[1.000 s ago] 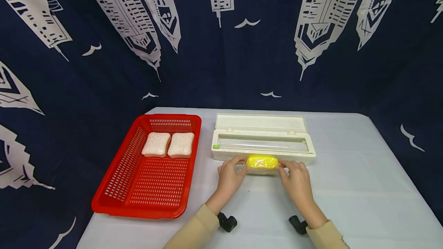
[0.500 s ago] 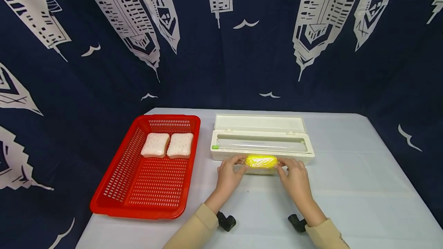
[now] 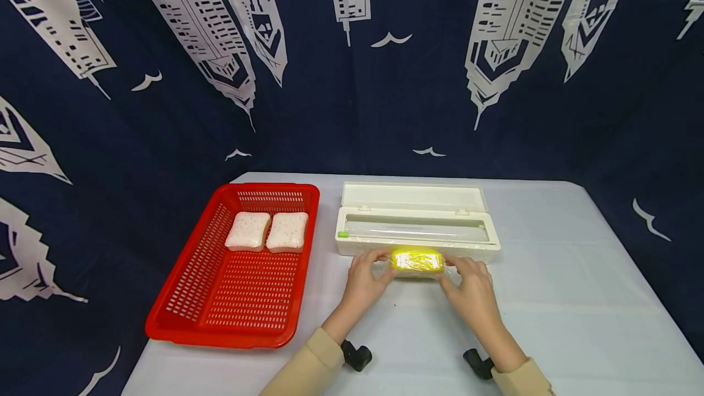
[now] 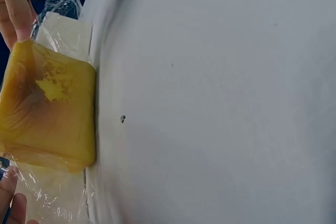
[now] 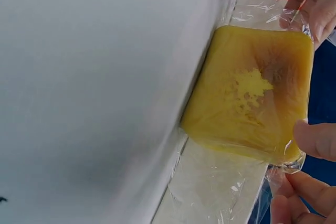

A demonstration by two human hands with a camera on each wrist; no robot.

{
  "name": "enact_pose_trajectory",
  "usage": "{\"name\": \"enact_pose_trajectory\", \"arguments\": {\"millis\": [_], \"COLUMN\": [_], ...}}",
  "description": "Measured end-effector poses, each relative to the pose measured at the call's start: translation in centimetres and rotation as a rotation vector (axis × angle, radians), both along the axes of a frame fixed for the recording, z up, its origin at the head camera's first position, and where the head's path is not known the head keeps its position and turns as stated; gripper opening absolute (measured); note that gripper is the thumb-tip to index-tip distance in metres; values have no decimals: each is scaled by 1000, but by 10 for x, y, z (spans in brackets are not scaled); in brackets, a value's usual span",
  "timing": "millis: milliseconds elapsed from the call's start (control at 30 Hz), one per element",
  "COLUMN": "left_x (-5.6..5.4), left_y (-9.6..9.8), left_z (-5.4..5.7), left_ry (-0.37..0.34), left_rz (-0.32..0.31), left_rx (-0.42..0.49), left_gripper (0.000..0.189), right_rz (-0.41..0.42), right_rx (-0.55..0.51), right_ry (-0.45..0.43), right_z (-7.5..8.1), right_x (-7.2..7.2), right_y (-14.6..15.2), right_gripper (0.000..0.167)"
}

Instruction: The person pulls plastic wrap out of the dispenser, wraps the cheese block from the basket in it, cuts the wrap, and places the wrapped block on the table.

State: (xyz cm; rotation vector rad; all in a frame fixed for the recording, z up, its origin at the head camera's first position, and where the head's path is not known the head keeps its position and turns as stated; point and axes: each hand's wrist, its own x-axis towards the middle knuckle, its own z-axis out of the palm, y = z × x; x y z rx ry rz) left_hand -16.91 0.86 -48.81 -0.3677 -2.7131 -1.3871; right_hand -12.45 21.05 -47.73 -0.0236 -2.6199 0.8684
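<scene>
A square yellow-brown block [image 5: 252,95] with rounded corners is wrapped in clear plastic wrap [image 5: 210,177]. From the head, its bright yellow top [image 3: 416,259] shows just in front of a cream wrap dispenser box [image 3: 352,248]. My left hand [image 3: 365,277] pinches the wrap at the block's left end. At the right end, my right hand [image 3: 470,286] has its thumb [image 5: 315,140] on the block's corner and fingers curled behind at the loose film. The left wrist view shows film [image 4: 52,198] sticking out beside the block, over the cream box.
The dispenser's lid [image 3: 414,196] stands raised, with a clear roll [image 3: 412,230] inside. To the left is a red perforated basket [image 3: 220,338] holding two white slices [image 3: 248,231]. A white-covered table [image 3: 550,298] lies before a navy printed cloth [image 3: 352,115].
My right hand and forearm have shifted slightly right, and the right thumb has moved a little lower. The block has barely moved; its top looks shinier. Basket and dispenser are unchanged.
</scene>
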Motion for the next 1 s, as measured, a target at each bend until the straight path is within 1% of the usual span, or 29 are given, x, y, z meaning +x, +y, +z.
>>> {"name": "enact_pose_trajectory", "arguments": {"millis": [133, 200, 233, 300, 400, 467, 533, 633, 767, 867, 933, 1000], "left_x": [0, -1, -2, -7, -16, -22, -28, -36, -47, -54, -57, -58], "left_y": [-3, -6, -8, -12, -18, -21, -23, -26, -27, -28, -30, -31], "left_z": [3, 6, 7, 10, 12, 12, 12, 9, 4, -1, -5, -8], "left_ry": [-19, -16, -6, 34, 137, 196, 225, 210, 155, 102, 61, 29], "left_rz": [19, 38, 57, 114, 238, 317, 370, 407, 420, 413, 404, 390], "left_rx": [22, 60, 82, 122, 158, 169, 178, 188, 187, 190, 191, 193], "left_gripper": [36, 33, 32, 28, 25, 26, 28, 32, 37, 41, 43, 45], "right_rz": [2, 2, 6, 11, 32, 51, 81, 127, 195, 266, 313, 350], "right_rx": [-2, -1, -2, -2, -11, -14, -23, -23, 18, 65, 101, 129], "right_ry": [53, 85, 102, 138, 176, 183, 179, 158, 114, 71, 39, -14], "right_z": [1, 2, 4, 8, 18, 28, 39, 57, 76, 83, 84, 84], "right_x": [1, 0, 0, -3, -11, -18, -26, -42, -63, -76, -83, -90], "right_y": [0, -1, -1, -2, -6, -11, -18, -32, -59, -81, -95, -108], "right_gripper": [44, 43, 43, 40, 34, 31, 27, 22, 19, 16, 15, 15]}}
